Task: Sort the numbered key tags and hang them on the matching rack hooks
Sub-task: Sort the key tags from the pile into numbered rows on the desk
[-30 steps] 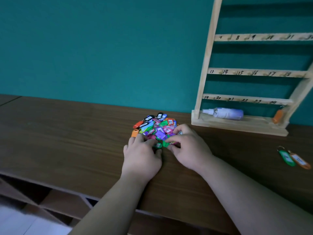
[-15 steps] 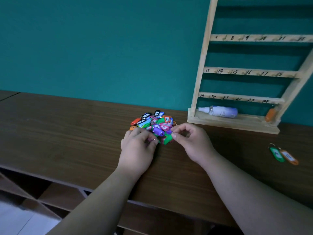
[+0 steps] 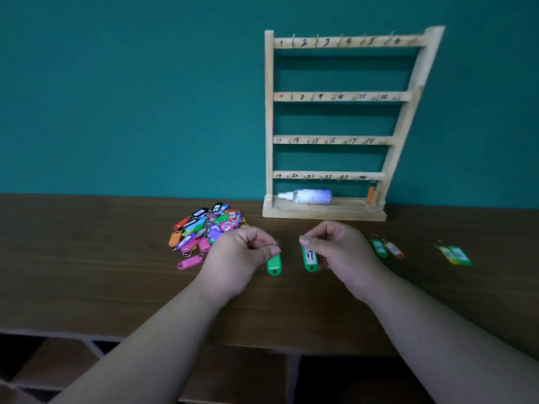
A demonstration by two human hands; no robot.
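A green tag (image 3: pixel 274 264) is pinched by the left hand (image 3: pixel 239 258), tag 17 (image 3: pixel 310 258) by the right hand (image 3: pixel 341 252); its ring should be slipped onto hook 17 (image 3: pixel 356 142).

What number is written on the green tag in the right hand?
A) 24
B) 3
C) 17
C: the right hand pinches a green tag by its ring, and the white label facing the camera reads 17.
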